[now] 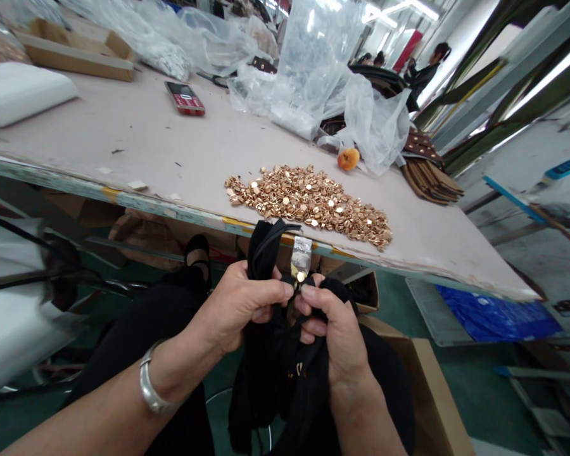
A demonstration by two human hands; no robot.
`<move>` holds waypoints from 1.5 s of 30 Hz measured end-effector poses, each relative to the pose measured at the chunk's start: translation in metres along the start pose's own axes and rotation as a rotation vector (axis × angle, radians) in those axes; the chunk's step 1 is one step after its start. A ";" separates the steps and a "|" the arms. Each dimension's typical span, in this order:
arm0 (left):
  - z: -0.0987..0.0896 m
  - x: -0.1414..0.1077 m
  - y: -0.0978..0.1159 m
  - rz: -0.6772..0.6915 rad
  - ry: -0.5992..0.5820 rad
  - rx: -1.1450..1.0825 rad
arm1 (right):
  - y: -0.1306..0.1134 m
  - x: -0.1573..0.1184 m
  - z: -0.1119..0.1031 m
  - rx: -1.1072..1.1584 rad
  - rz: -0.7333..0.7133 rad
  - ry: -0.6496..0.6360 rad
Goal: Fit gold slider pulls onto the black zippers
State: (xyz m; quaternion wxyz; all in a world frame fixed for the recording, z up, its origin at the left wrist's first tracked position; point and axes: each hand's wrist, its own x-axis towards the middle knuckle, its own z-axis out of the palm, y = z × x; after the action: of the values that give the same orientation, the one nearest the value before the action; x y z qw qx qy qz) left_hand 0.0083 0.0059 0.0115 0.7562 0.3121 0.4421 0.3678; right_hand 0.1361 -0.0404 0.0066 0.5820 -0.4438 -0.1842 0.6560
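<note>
My left hand (240,304) pinches black zipper tape (266,250) between thumb and fingers, and a bunch of it rises above the knuckles. Close beside it, my right hand (335,323) is closed on the same black tape, its thumb almost meeting the left one. Just above the thumbs sits a small gold piece (301,277), which looks like a zipper slider, at the lower end of a metal holder (302,249) on the table edge. More black tape hangs down over my lap. A heap of small gold sliders (308,199) lies on the table beyond.
On the table (137,145) lie a red phone (185,98), an orange fruit (348,159), clear plastic bags (308,82) and a stack of brown pieces (430,177). A cardboard tray (76,50) is at the back left. An open carton (432,392) stands right of my legs. People are in the background.
</note>
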 end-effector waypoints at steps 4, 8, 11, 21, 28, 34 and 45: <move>-0.001 0.000 0.003 0.014 -0.006 0.046 | 0.000 0.001 0.000 0.003 0.001 -0.014; -0.002 0.001 0.004 0.009 -0.041 0.062 | 0.000 0.002 -0.001 -0.008 -0.001 -0.005; -0.002 0.003 0.004 0.010 -0.053 0.058 | 0.001 0.001 0.000 -0.005 -0.001 0.009; 0.002 0.005 0.003 0.035 -0.064 0.013 | 0.000 0.004 0.002 0.023 -0.016 -0.004; 0.007 0.004 0.001 0.071 0.000 -0.002 | 0.000 0.008 0.000 -0.014 -0.034 0.011; 0.007 0.002 -0.007 0.141 0.053 -0.005 | -0.006 0.010 -0.001 -0.080 -0.043 -0.002; 0.003 0.000 -0.011 0.181 -0.004 0.035 | -0.012 0.011 -0.005 -0.655 -0.445 0.082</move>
State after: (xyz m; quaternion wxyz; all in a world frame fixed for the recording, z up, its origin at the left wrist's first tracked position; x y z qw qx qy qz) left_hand 0.0138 -0.0004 0.0042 0.7153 0.3647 0.4168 0.4260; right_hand 0.1480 -0.0285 0.0094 0.5445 -0.5811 -0.4518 0.4022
